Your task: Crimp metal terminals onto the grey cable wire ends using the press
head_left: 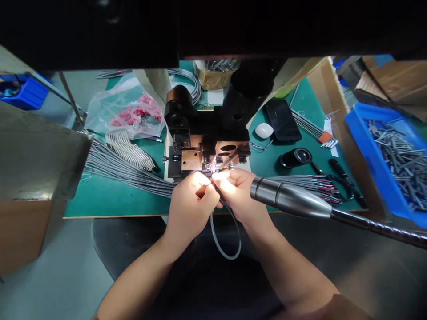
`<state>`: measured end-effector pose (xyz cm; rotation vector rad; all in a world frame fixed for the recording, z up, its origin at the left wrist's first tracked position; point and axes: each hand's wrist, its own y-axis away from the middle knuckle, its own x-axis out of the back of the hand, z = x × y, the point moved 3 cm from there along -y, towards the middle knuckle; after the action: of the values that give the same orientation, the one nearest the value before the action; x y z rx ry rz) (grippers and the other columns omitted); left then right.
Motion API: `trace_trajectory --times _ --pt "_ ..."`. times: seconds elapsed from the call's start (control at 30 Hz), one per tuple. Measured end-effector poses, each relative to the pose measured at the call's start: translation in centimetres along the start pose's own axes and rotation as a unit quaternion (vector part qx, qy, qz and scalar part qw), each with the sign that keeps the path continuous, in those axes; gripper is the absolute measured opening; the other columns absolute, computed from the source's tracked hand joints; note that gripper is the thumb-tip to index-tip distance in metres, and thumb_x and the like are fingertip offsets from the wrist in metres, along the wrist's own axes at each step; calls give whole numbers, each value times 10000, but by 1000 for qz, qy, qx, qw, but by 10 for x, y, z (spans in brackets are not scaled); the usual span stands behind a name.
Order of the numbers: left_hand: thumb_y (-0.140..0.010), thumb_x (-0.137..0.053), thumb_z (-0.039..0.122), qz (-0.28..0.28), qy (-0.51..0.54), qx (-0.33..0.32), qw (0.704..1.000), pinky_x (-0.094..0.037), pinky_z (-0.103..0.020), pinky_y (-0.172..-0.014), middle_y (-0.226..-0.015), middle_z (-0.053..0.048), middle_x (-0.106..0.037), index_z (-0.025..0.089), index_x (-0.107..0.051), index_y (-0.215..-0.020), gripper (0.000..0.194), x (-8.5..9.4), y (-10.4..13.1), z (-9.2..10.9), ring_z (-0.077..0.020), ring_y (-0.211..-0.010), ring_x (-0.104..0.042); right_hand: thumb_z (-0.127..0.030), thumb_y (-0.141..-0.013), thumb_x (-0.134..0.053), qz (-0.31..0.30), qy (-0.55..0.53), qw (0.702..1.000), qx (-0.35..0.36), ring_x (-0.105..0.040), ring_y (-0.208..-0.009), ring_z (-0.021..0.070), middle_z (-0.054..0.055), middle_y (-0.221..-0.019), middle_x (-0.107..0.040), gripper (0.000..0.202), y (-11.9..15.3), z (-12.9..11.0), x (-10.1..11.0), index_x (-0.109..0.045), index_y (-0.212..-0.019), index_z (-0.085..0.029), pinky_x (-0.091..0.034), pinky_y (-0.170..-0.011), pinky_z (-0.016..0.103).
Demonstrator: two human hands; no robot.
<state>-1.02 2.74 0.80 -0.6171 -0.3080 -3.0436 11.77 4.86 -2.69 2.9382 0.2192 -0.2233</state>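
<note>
A grey cable [225,257] hangs in a loop below my hands, over my lap. My left hand [192,198] is closed, with thumb and fingers pinched on the cable near the front of a bench press [191,160]. Beside it my right hand [238,191] also pinches the cable, its fingertips almost touching the left ones. Both sets of fingertips are right at the brightly lit tooling of the press, where the glare blurs the cable's end. A bundle of grey cables [130,178] lies left of my left hand, and more stripped cables [310,186] lie to the right.
A metal gooseneck lamp [293,198] reaches in close over my right wrist. On the green table [147,204] are a bag of pink parts [136,113], a phone [283,120], a black loupe [295,158] and hex keys [316,131]. A blue bin [363,133] of metal pins stands right.
</note>
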Motion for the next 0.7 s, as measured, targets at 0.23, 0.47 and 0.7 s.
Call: trace_trajectory --times 0.23,0.47,0.7 --pt "-837 -522 141 -7 -24 -6 1000 -443 -246 -553 -531 74 -661 219 -528 -675 179 1 -3 1 -122 -514 -638 -443 -881 -717 22 25 999 13 -552 -480 132 -28 -519 -597 305 1 7 2 -641 -708 -204 -453 -475 259" --pt "-830 -514 127 -2 -27 -10 1000 -438 -242 -536 -533 58 -658 212 -531 -649 201 1 -4 4 -118 -511 -618 -503 -842 -748 56 49 997 34 -466 -444 109 -35 -468 -523 405 -3 -1 3 -612 -603 -206 -376 -426 248" --pt "-882 -507 172 -44 187 51 980 -398 -197 -417 -508 48 -616 208 -515 -706 180 -10 -2 -8 -99 -412 -544 -532 -858 -730 22 64 997 24 -469 -443 118 -42 -440 -473 458 -4 -3 5 -556 -571 -219 -363 -423 255"
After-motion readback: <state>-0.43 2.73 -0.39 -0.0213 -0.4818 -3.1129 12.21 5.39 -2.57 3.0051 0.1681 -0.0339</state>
